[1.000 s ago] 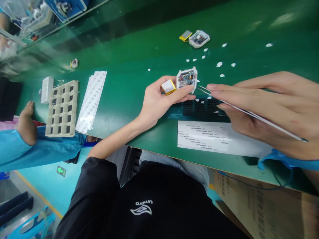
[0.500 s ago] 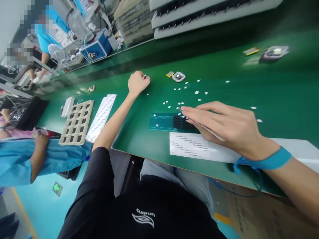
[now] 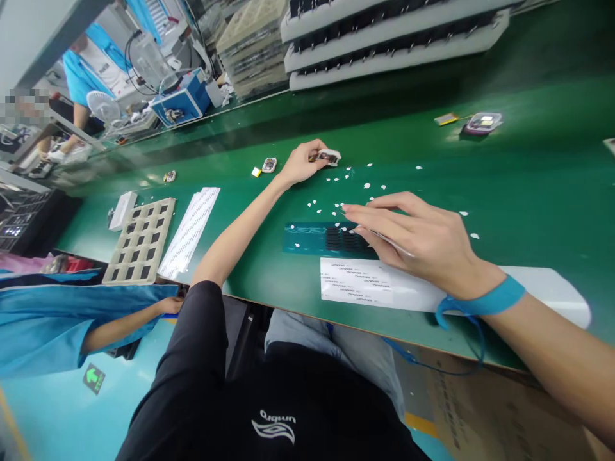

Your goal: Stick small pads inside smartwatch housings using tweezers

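Observation:
My left hand (image 3: pixel 302 162) grips a small white-rimmed device (image 3: pixel 329 157) by its left end, above the green table. Left of that hand, another small device (image 3: pixel 270 165) lies beside a yellow piece (image 3: pixel 256 171). My right hand (image 3: pixel 418 237) is closed round thin metal tweezers (image 3: pixel 401 248), whose tips are near small white pieces scattered on the table. Under its fingertips is a teal sheet (image 3: pixel 307 238) with rows of black strips. A printed white sheet (image 3: pixel 355 282) lies along the table's front edge, partly below my right wrist.
Farther back right, a device (image 3: pixel 483 123) is wired to a yellow battery. Long trays (image 3: pixel 398 57) are stacked at the back. At left are printed strips (image 3: pixel 189 230), a beige compartment tray (image 3: pixel 140 243) and a person's arm (image 3: pixel 129 326).
My left hand has moved right and now holds the device that lay on the table. Another device and yellow piece show behind it. My right hand has barely moved. The camera view has shifted.

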The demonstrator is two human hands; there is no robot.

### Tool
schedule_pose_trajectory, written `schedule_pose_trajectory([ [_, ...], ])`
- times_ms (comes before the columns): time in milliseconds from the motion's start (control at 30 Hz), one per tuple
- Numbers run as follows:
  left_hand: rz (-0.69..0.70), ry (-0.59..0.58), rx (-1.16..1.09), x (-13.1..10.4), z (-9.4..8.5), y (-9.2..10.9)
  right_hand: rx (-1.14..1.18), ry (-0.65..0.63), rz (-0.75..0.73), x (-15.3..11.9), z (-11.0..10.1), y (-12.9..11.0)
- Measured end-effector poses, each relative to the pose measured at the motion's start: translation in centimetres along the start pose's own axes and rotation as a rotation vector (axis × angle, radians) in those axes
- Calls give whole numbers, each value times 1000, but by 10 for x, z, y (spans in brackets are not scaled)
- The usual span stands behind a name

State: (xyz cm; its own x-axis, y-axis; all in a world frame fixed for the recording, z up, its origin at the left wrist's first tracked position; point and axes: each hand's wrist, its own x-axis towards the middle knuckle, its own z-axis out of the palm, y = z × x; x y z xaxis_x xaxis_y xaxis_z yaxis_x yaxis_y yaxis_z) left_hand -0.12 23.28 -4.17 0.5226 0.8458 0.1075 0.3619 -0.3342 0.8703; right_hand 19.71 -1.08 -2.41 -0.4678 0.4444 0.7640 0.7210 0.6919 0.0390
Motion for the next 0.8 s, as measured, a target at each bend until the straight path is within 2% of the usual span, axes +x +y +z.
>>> schedule_pose_trajectory([
  [100, -56, 79, -262, -39, 10, 27, 54, 16, 104, 0, 3, -1],
  [133, -76, 68, -319, -56, 14, 38, 66, 27, 127, 0, 3, -1],
  [267, -172, -83, -488, -127, 29, 78, 34, 77, 176, 1, 4, -1],
  [367, -158, -141, -507, -164, 39, 92, 4, 100, 178, 0, 4, 0],
  [433, -125, -167, -511, -177, 43, 92, -16, 96, 148, 1, 4, -1],
  [533, -65, -171, -540, -184, 49, 86, -76, 100, 97, 3, 3, -4],
  [800, 75, -62, -357, -190, 58, 74, -125, 10, 62, 0, 1, -14],
])
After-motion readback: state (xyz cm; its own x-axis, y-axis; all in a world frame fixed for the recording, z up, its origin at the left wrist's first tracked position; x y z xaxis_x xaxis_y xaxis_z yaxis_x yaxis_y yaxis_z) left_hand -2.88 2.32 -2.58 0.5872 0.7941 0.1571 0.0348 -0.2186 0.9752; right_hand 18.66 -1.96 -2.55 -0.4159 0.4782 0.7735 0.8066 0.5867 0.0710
